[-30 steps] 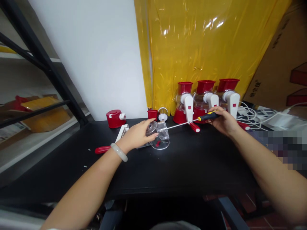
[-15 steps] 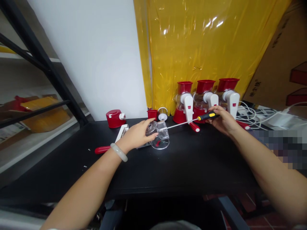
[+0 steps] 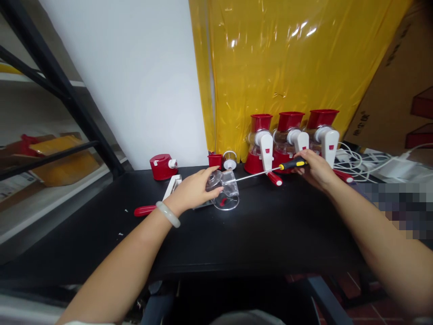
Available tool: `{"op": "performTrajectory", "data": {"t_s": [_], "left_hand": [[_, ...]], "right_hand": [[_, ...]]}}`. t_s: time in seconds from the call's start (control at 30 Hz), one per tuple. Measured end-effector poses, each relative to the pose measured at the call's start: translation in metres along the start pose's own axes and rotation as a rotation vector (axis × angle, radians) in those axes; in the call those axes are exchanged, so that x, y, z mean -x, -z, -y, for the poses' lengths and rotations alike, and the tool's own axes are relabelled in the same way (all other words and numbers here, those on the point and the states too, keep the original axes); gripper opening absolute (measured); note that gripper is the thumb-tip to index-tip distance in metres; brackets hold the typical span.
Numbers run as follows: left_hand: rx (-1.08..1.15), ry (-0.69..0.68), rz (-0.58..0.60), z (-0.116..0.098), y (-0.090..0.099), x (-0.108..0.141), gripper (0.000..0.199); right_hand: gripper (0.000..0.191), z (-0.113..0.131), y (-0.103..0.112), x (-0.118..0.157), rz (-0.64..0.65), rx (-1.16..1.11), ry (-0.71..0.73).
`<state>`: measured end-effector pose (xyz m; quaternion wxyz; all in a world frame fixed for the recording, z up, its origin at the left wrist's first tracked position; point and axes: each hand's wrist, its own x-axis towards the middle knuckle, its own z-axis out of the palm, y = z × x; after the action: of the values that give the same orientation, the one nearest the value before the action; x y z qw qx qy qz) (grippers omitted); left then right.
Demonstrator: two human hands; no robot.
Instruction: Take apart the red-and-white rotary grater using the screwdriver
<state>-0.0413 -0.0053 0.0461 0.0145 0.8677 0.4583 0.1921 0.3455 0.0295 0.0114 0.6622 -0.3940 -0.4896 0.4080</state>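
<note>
My left hand (image 3: 198, 189) grips a clear plastic grater housing (image 3: 231, 185) just above the black table. A screwdriver (image 3: 292, 164) with a yellow and black handle is held in my right hand (image 3: 313, 169), fingers wrapped round the handle. Its long metal shaft points left, with the tip at the clear housing; whether it sits in a screw cannot be made out. Under the housing lies a clear round part (image 3: 226, 201). Partly behind my left wrist are a white crank arm (image 3: 172, 186) and its red handle (image 3: 145, 211).
On the black table (image 3: 270, 234), a red base (image 3: 163, 167) stands back left. A small red hopper (image 3: 214, 160) and a drum grater (image 3: 230, 160) sit at the back middle. Three red and white rotary graters (image 3: 265, 146) line the back right, beside white cables (image 3: 358, 164).
Hardly anything differs. Both hands keep their places, with the screwdriver's tip still at the clear housing; the whole view has shifted very slightly.
</note>
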Motion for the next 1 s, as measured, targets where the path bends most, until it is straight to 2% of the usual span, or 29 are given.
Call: {"op": "performTrajectory", "data": {"t_s": [0.27, 0.37, 0.43, 0.57, 0.7, 0.9, 0.97, 1.0], "left_hand": [[-0.004, 0.005, 0.007, -0.0004, 0.0009, 0.0, 0.072], [0.001, 0.004, 0.007, -0.0007, 0.0012, 0.0, 0.072], [0.004, 0.003, 0.008, -0.001, 0.0014, -0.0002, 0.072], [0.006, 0.002, 0.009, -0.0015, 0.0015, -0.0005, 0.071], [0.002, 0.0, 0.005, -0.0011, 0.0007, -0.0002, 0.071], [-0.002, -0.004, -0.001, 0.0, -0.0001, 0.0, 0.072], [0.0, -0.006, 0.001, -0.0002, 0.0003, -0.0002, 0.071], [0.002, -0.006, 0.003, -0.0004, 0.0005, -0.0002, 0.071]], "right_hand": [[0.017, 0.0048, -0.0004, 0.0019, 0.015, -0.179, -0.049], [0.032, 0.0042, -0.0025, 0.0016, -0.019, -0.104, -0.059], [0.039, 0.0031, -0.0035, 0.0017, 0.006, -0.027, -0.045], [0.024, 0.0007, -0.0032, 0.0016, 0.033, 0.033, 0.004], [0.009, 0.0012, -0.0018, 0.0002, -0.028, -0.045, -0.02], [0.012, 0.0046, 0.0003, 0.0012, 0.022, -0.14, -0.068], [0.011, 0.0037, 0.0001, 0.0008, 0.006, -0.129, -0.053], [0.017, 0.0027, -0.0001, 0.0004, -0.005, -0.116, -0.047]]}}
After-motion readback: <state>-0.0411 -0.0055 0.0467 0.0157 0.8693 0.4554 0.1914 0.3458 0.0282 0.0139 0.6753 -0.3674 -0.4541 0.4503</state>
